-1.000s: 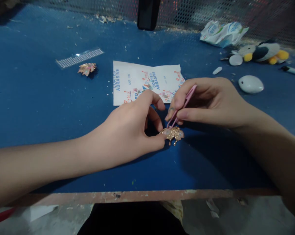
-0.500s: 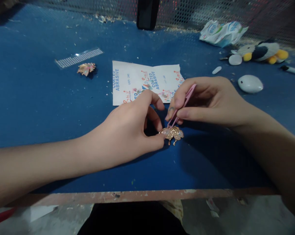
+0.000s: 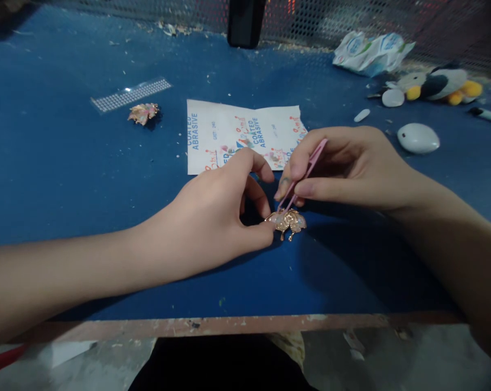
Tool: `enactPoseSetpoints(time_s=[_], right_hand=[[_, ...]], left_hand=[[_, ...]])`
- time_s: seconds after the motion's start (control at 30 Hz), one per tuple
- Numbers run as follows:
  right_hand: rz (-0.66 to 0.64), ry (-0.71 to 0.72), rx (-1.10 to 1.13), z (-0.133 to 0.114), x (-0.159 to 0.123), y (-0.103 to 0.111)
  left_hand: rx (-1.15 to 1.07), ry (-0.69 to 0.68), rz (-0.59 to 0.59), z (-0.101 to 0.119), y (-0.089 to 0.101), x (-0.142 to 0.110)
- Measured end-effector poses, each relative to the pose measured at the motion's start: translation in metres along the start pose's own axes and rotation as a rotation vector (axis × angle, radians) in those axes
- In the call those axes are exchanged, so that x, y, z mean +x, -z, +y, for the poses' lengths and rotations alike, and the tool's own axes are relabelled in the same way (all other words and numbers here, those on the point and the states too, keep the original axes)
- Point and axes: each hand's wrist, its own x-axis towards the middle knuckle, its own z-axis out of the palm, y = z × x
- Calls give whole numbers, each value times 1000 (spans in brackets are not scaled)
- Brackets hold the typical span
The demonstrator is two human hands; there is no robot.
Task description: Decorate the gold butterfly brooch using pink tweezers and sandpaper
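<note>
Between the thumb and a finger of my left hand [image 3: 224,203] is the left edge of a gold, butterfly-shaped ornament [image 3: 288,221] with pale, shiny wings, low over the blue table. My right hand [image 3: 346,168] grips pink tweezers [image 3: 312,160] between thumb and fingers. Their tips point down and meet the upper left part of the ornament; whether they pinch anything there is too small to tell. Behind my hands lies a white sheet printed "COATED ABRASIVE" [image 3: 245,122], with small coloured bits on it.
A second gold-and-pink ornament [image 3: 143,113] lies at the left beside a clear strip of small beads [image 3: 131,94]. A phone [image 3: 245,24] leans at the back. To the right are a crumpled packet [image 3: 371,53], a plush toy [image 3: 440,84], a white rounded object [image 3: 418,138] and a pen [image 3: 487,115].
Both hands, the tweezers and the ornament stay almost where they were. The view has shifted very slightly.
</note>
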Motion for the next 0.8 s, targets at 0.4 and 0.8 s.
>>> enactPoseSetpoints(time_s=[0.4,0.8], right_hand=[[-28,26,37,1,1,1],[-26,31,29,2,1,1]], left_hand=[[12,4,-2,1,2,0],[6,8,-6,1,1,0]])
